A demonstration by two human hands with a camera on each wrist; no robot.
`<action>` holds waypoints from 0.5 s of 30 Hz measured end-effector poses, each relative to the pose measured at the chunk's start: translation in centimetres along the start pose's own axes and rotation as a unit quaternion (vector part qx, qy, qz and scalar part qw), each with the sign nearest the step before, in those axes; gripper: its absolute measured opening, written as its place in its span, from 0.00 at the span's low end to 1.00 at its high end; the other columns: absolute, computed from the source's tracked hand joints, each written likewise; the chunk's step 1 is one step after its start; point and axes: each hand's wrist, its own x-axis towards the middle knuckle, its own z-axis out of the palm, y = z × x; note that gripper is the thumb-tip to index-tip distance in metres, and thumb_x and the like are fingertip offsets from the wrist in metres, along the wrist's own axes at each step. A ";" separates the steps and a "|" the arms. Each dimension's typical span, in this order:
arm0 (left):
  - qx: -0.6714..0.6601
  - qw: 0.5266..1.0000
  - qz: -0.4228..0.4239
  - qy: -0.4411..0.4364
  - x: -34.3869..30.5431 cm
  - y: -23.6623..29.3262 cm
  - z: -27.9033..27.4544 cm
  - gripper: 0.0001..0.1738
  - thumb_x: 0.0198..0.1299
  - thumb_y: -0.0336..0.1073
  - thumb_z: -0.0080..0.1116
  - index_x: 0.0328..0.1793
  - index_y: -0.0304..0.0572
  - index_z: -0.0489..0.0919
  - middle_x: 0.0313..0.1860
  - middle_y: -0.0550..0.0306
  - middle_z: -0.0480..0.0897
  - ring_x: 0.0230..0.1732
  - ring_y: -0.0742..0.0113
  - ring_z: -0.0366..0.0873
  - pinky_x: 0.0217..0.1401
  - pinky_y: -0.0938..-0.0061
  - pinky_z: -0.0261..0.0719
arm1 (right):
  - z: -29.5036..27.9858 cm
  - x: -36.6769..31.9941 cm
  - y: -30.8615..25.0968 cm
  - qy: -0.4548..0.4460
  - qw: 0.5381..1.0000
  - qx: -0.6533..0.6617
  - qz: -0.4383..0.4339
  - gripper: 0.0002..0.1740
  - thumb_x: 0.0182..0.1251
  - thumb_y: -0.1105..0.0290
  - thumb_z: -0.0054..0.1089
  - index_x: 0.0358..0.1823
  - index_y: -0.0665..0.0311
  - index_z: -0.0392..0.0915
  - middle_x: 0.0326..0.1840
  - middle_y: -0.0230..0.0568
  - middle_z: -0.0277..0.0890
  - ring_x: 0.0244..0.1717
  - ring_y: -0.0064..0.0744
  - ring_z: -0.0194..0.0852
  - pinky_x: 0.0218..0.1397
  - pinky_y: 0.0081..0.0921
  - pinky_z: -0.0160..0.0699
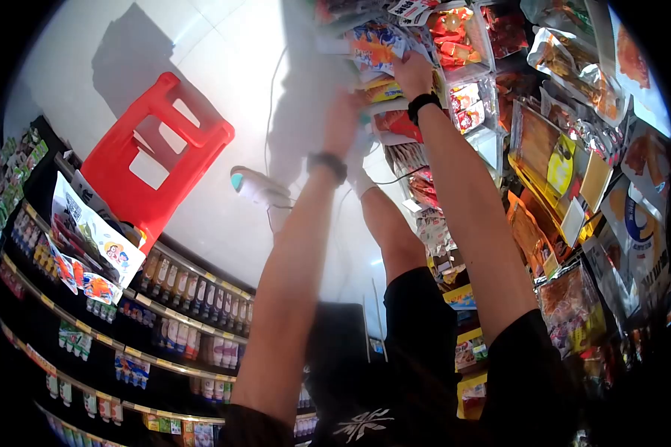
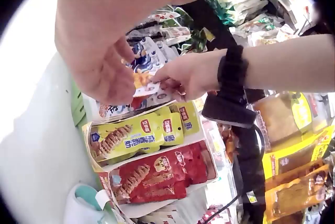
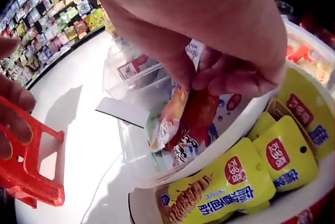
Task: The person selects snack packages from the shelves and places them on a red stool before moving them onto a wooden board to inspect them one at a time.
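Note:
My right hand (image 1: 414, 74) pinches a small orange-and-white snack packet (image 3: 174, 114) at its top edge. In the right wrist view the packet is over a clear plastic bin (image 3: 137, 164), with a red-and-blue packet (image 3: 198, 116) right beside it. My left hand (image 2: 99, 46), blurred in the head view, hovers beside the bin with loosely bent fingers and nothing in them. The right wrist view has only its fingers (image 3: 15, 114) at the left edge. Close by stands a box of yellow snack packets (image 2: 138, 137), with red packets (image 2: 159, 174) in the neighbouring box.
A red plastic stool (image 1: 194, 175) lies tipped on the pale floor to the left. Shelves of bottles (image 1: 194, 290) run along the lower left, with a large printed bag (image 1: 101, 246) near the stool. Hanging snack bags (image 1: 544, 164) fill the right side. A cable (image 1: 268, 104) crosses the floor.

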 end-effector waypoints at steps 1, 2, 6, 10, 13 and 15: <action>0.012 1.000 0.014 -0.002 0.3 -0.9 0.2 0.40 0.70 0.66 0.28 0.57 0.35 0.74 0.43 0.55 0.79 0.43 0.66 0.75 0.48 0.72 0.73 | -0.4 -0.3 -0.2 0.011 0.999 0.028 -0.015 0.19 0.52 0.58 0.66 0.37 0.66 0.78 0.42 0.53 0.81 0.45 0.53 0.80 0.45 0.42 0.78; 0.024 0.999 0.029 -0.004 0.6 -1.7 0.4 0.39 0.70 0.65 0.29 0.57 0.35 0.74 0.43 0.56 0.79 0.42 0.67 0.74 0.47 0.73 0.73 | -0.8 -0.8 -0.4 0.020 0.998 0.054 -0.031 0.18 0.53 0.58 0.66 0.36 0.67 0.78 0.40 0.53 0.81 0.43 0.52 0.80 0.44 0.41 0.78; 0.158 0.972 0.176 0.002 0.5 -3.9 1.1 0.22 0.68 0.46 0.39 0.53 0.35 0.74 0.49 0.47 0.78 0.46 0.53 0.74 0.49 0.64 0.73 | -2.8 -4.6 -1.2 0.056 0.966 0.158 -0.197 0.17 0.61 0.62 0.64 0.41 0.70 0.76 0.37 0.43 0.79 0.39 0.28 0.78 0.42 0.25 0.76; -0.016 0.999 -0.023 0.021 -3.2 -1.6 0.3 0.21 0.70 0.47 0.42 0.55 0.36 0.73 0.53 0.47 0.77 0.50 0.50 0.73 0.51 0.60 0.73 | -6.6 -11.8 -2.2 -0.130 0.921 0.321 -0.177 0.09 0.67 0.69 0.56 0.42 0.67 0.70 0.38 0.33 0.73 0.40 0.16 0.68 0.42 0.19 0.71; -0.233 0.950 -0.205 0.029 -7.4 2.7 -3.1 0.28 0.72 0.55 0.36 0.66 0.45 0.68 0.56 0.56 0.74 0.53 0.63 0.74 0.55 0.67 0.74 | -10.1 -18.3 -4.9 -0.192 0.886 0.385 -0.175 0.05 0.66 0.74 0.54 0.39 0.66 0.69 0.31 0.27 0.71 0.32 0.13 0.65 0.34 0.14 0.66; -0.311 0.924 -0.224 -0.003 -10.7 4.0 -6.8 0.30 0.71 0.58 0.36 0.68 0.44 0.66 0.57 0.55 0.74 0.56 0.62 0.74 0.58 0.64 0.73 | -11.0 -21.3 -6.6 -0.271 0.837 0.449 -0.158 0.04 0.66 0.76 0.53 0.41 0.64 0.70 0.35 0.28 0.70 0.36 0.13 0.67 0.39 0.14 0.68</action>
